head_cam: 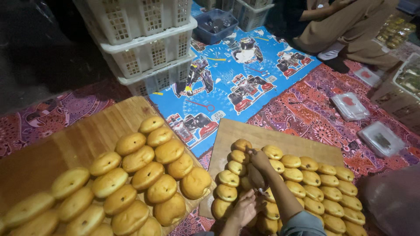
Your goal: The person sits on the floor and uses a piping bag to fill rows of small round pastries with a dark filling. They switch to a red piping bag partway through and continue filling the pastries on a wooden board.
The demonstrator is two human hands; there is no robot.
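Both your hands work a piping bag (256,178) over the right wooden board (245,131). Your right hand (260,161) grips the bag near its tip, fingers curled round it, nozzle end touching a bun (241,145) at the board's far-left corner. Your left hand (245,209) squeezes the bag's rear end, fist closed on it, just below the right. Buns in rows sit under and beside both hands. Larger buns (131,183) fill the left board, well apart. White crates (144,39) stacked beyond, w/ a blue cartoon mat (245,65).
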